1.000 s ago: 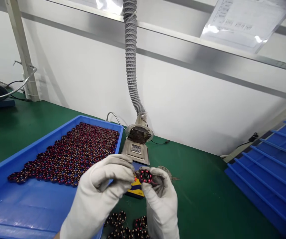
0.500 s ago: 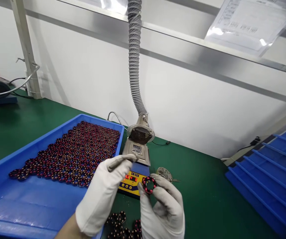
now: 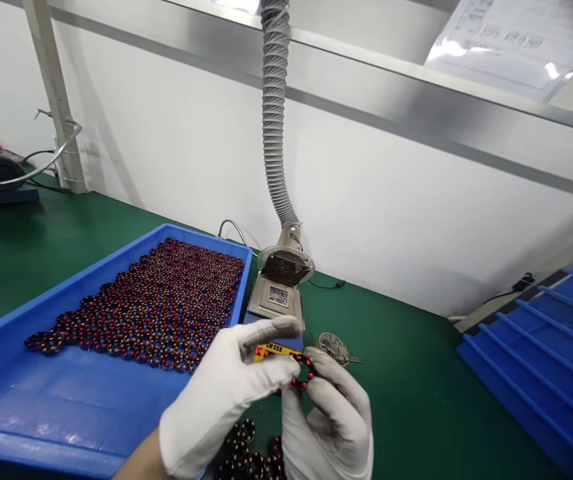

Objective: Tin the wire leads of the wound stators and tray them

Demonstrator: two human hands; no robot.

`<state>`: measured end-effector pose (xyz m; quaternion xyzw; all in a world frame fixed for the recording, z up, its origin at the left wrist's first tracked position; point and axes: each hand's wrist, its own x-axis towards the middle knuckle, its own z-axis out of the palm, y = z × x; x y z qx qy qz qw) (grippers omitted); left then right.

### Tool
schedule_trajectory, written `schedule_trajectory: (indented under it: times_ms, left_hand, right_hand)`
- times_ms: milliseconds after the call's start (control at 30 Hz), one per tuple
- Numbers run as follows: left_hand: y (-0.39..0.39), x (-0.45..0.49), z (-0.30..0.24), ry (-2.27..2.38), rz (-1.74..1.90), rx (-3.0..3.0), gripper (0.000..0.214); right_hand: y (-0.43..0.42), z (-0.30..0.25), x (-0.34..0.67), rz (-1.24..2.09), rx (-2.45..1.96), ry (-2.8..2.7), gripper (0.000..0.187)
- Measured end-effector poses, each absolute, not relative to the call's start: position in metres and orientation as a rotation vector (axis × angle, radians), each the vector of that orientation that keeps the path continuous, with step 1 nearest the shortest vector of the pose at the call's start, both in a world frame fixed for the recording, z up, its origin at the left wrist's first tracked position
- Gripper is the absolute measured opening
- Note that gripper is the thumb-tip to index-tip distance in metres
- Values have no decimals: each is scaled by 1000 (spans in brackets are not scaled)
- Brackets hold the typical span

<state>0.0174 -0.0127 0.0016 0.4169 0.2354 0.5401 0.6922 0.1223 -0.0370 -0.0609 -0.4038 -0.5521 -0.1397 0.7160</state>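
A small black ring with pinkish-red segments [image 3: 310, 364] is pinched upright between the thumb and fingers of my right hand [image 3: 334, 413]. My left hand [image 3: 226, 380] comes in from the left with its thumb tip at the ring's left edge. Its index finger is stretched out above, apart from the thumb. White gloves, darkened at the fingertips, cover both hands. Under them on the green table lies a pile of similar rings [image 3: 246, 460], partly hidden. Behind my hands stands a yellow and blue device marked CM 558 [image 3: 274, 347] with a red display, mostly covered.
A large blue tray [image 3: 66, 413] on the left holds a mass of rings. Above the device hang a metal fan hood [image 3: 285, 267] and a grey corrugated duct [image 3: 275, 120]. A round metal dish [image 3: 334, 348] lies to the right, with blue ridged trays [image 3: 546, 353] beyond.
My left hand has moved right, and its thumb now reaches the ring; its thumb and index finger have parted. My right hand keeps hold of the ring. The view has shifted slightly.
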Motion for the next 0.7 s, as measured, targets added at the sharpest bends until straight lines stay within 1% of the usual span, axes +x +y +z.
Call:
schedule_trajectory:
  times_ms: [67,133,200,267,333,400,533,633,700]
  left_hand:
    - [-12,21,-1,518,1191,909,14]
    - [-9,23,-5,572,1260,896,7]
    - [-7,19,-8,672,1383,899,8]
    - [-5,13,-8,739,1443,946,15]
    - [-5,8,-5,733,1343,1033,24]
    - [-7,7,-1,693,1199,1083,27]
    - [-9,15,1,660,1210,1010,17]
    - [-5,16,-3,662,1190,988,15]
    - [1,12,-5,682,1251,938,18]
  right_hand:
    - [-36,-65,124,-333,-886,-1282,55]
    - [-35,-67,126,-365,-872,-1364,58]
    - [-34,-68,128,-371,-868,-1383,57]
    - [-34,-65,128,-355,-883,-1334,53]
    - [-34,-63,127,-346,-893,-1295,50]
    - [-34,-61,126,-358,-895,-1293,48]
    - [-35,-61,127,-376,-869,-1345,44]
    - [-35,-61,127,-343,-838,-1374,45]
    - [-35,-60,127,-286,-840,-1383,47]
